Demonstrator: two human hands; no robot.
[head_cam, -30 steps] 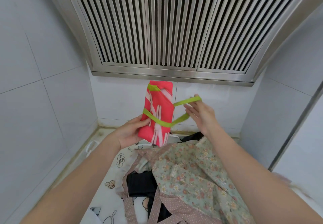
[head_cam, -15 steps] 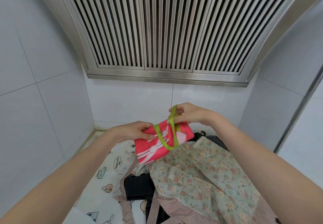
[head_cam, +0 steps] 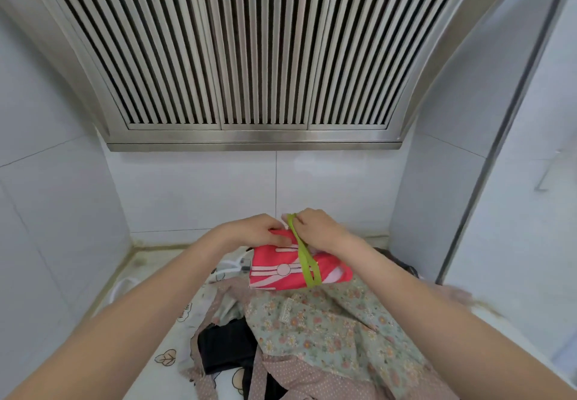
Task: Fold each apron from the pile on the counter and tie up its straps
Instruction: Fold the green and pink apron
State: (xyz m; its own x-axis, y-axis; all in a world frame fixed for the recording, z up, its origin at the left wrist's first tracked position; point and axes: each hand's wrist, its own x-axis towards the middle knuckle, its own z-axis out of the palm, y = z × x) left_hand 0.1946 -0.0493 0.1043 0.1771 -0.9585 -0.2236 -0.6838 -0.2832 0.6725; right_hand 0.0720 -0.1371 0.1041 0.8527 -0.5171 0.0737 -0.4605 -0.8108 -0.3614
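Note:
A folded pink apron [head_cam: 281, 270] with white stripes hangs just above the pile, lying roughly level. A green strap [head_cam: 307, 264] is wound around its right half. My left hand [head_cam: 254, 231] grips the bundle's top left edge. My right hand [head_cam: 315, 228] pinches the strap's upper end at the bundle's top. Under them lies the pile: a floral green apron [head_cam: 327, 328] with a dotted pink border, a black apron [head_cam: 224, 346], and a white cartoon-print apron [head_cam: 175, 353].
The pile covers a counter [head_cam: 512, 340] in a tiled alcove. A steel range hood [head_cam: 249, 56] hangs overhead. White tiled walls close in at the left, back and right. A white strap loop [head_cam: 121, 284] lies near the left wall.
The pink bundle has come down from upright to lying level just above the pile. My right hand has drawn the green strap in from the right to the bundle's top.

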